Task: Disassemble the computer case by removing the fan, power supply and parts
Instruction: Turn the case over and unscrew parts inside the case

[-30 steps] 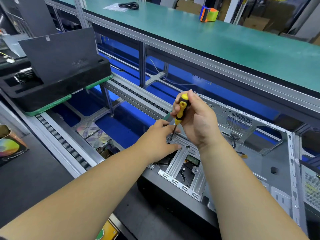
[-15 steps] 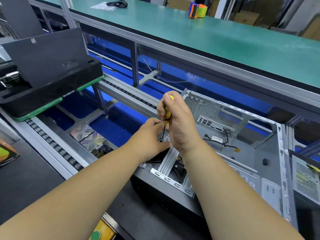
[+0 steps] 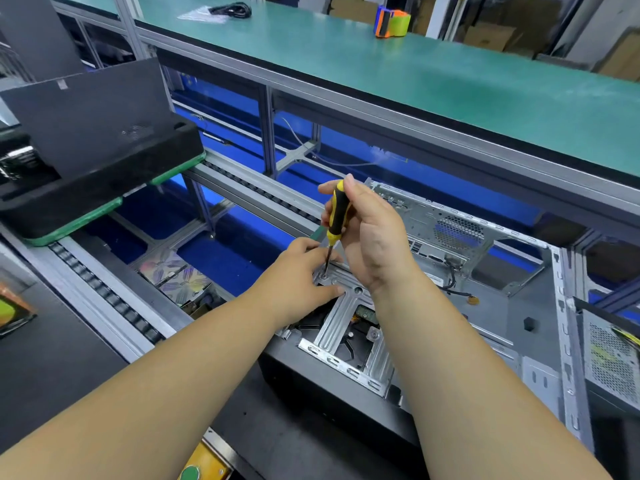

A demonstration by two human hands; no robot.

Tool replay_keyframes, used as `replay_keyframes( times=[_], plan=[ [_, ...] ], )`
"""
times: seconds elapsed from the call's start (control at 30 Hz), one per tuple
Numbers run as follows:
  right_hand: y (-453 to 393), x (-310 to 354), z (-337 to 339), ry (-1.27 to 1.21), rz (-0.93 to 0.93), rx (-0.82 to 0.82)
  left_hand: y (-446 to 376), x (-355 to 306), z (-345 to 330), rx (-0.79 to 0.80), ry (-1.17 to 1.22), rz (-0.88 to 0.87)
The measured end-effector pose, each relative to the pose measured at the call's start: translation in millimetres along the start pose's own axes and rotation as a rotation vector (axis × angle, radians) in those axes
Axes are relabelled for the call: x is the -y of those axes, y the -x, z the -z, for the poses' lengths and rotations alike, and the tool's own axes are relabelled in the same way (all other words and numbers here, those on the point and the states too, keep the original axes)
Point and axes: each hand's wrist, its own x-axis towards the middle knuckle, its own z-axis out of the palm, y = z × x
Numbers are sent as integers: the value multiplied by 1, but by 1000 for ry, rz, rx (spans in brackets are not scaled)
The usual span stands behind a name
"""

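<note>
A person works a screw loose on an opened computer case (image 3: 502,306) lying on its side on a dark work surface beside a roller conveyor (image 3: 104,292). The right hand (image 3: 370,237) wraps its fingers around the yellow-and-black handle of a screwdriver (image 3: 335,216), held nearly upright so its tip bears straight down into a screw (image 3: 324,277) on the metal bracket (image 3: 341,317) at the case's near-left corner. The left hand (image 3: 301,275) rests on that bracket, thumb and fingers curled close about the shaft near the tip (apparently to keep the tip seated and catch the screw; whether they pinch the shaft cannot be told). Loose cables (image 3: 453,282) trail inside the shell. A tape dispenser (image 3: 393,22) sits on the green bench behind.
</note>
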Motion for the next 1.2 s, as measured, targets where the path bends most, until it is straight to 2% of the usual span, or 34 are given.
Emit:
replay_keyframes(
  times=[0.2,0.57,0.93,1.2],
  plan=[
    [-1,-2,-7,-164,8,62,-2,0,-1,-6,-27,7],
    [5,-5,-4,75,9,116,-1,1,-1,-4,-19,3],
    [-5,0,-1,-75,-8,96,-2,1,-1,7,-3,20],
    [1,-5,-7,-12,6,126,-3,2,-2,-5,-16,7]
  ],
)
